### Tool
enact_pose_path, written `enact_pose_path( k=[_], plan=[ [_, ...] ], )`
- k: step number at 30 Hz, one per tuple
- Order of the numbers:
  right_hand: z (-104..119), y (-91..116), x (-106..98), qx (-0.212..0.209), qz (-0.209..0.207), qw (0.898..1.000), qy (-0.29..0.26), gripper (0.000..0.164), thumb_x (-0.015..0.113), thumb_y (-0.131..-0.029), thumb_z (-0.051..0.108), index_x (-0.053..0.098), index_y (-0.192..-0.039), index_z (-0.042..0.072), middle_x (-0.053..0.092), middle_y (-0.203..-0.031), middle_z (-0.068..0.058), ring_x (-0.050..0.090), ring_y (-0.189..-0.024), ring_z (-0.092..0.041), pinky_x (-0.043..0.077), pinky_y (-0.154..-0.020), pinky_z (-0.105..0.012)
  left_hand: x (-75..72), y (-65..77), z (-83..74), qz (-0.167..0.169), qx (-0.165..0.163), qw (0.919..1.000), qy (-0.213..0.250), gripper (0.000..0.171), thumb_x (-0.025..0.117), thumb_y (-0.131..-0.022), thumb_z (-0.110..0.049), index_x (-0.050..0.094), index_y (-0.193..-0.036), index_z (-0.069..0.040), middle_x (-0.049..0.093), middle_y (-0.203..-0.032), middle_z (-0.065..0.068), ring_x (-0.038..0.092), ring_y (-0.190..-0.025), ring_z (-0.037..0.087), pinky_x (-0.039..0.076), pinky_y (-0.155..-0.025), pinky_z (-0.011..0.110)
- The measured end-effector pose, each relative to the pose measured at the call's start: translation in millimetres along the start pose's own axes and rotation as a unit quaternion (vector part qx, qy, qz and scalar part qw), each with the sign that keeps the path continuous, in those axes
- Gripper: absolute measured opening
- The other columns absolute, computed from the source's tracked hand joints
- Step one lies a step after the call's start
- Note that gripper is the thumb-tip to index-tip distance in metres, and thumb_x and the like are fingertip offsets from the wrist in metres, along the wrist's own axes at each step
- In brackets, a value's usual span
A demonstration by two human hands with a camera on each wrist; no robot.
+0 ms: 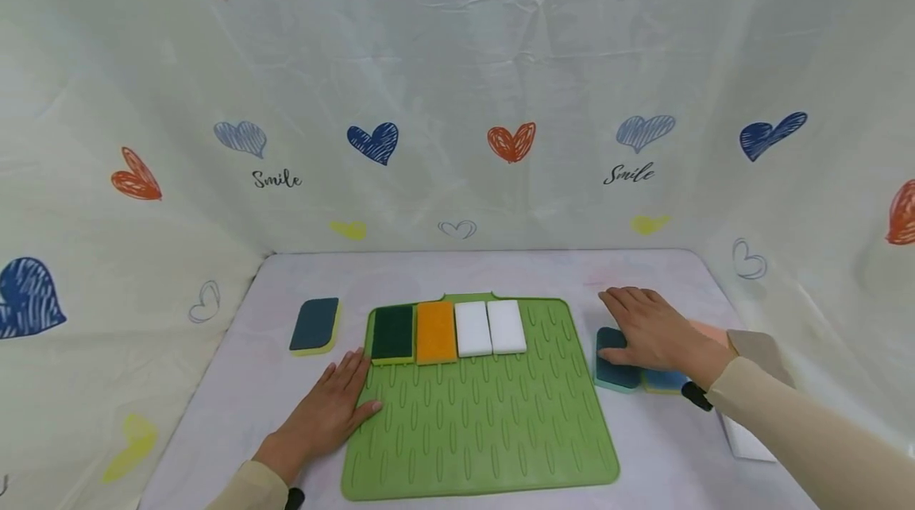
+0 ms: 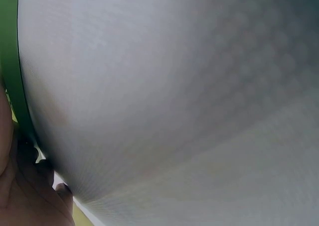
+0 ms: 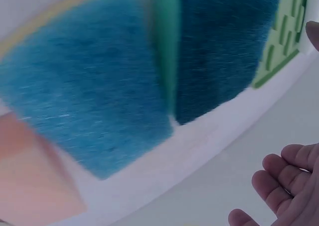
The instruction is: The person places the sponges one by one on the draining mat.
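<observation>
Right hand (image 1: 658, 339) is over the dark teal sponge (image 1: 616, 372), right of the green mat (image 1: 479, 430); it covers part of the sponge, contact can't be confirmed. Fingers extended, thumb apart, no pinch visible. Right forearm cuts off the blue sponge (image 1: 663, 380), taupe block (image 1: 759, 353) and white slab (image 1: 747, 442).

Left hand (image 1: 325, 415) rests at the mat's left edge, fingers straight and close together, thumb out over the mat. Left wrist view is mostly blurred pale surface plus a green strip; fingers dark and cropped.

Dark teal sponge: long axis roughly near-far, dark face up. Mat's tab points away from the person; foreshortening makes its longer side hard to call. Dark green sponge (image 1: 393, 333), orange sponge (image 1: 436, 333) and two white blocks (image 1: 489, 328) line its far edge, long axes near-far.

Right wrist view adds the blue sponge's broad face just beside the teal one, and more of the peach block (image 3: 35, 176).
</observation>
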State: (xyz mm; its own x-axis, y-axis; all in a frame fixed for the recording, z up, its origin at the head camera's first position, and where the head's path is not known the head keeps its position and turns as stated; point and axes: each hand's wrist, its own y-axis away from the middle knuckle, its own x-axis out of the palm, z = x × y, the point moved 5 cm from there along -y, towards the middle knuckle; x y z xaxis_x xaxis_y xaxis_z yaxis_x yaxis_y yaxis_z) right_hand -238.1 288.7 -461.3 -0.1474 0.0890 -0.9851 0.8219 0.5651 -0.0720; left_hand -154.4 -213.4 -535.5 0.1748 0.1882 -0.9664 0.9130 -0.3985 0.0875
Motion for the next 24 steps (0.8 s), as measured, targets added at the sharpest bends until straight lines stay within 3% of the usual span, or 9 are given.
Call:
enact_pose_path(
  k=[10,24],
  plan=[
    [-2,39,16,0.019,0.012,1.0,-0.016,0.104,0.076,-0.08,0.075,0.056,-0.145,-0.004,0.061,-0.142,-0.022,0.058,-0.131,-0.044,0.049,-0.106,-0.063,-1.9,2.5,-1.5,0.002,-0.005,1.0,0.008,0.08,0.054,-0.109,-0.049,0.033,-0.161,0.007,0.027,-0.171,0.025,0.027,-0.159,0.044,0.027,-0.127,0.062],
    [-3,46,32,0.046,0.034,0.997,-0.042,0.102,0.077,-0.079,0.074,0.058,-0.142,-0.004,0.063,-0.138,-0.02,0.059,-0.129,-0.041,0.049,-0.101,-0.064,-3.9,1.8,-2.9,0.002,-0.003,1.0,0.008,0.08,0.053,-0.109,-0.05,0.033,-0.162,0.007,0.027,-0.171,0.025,0.026,-0.159,0.044,0.027,-0.127,0.063]
  ],
)
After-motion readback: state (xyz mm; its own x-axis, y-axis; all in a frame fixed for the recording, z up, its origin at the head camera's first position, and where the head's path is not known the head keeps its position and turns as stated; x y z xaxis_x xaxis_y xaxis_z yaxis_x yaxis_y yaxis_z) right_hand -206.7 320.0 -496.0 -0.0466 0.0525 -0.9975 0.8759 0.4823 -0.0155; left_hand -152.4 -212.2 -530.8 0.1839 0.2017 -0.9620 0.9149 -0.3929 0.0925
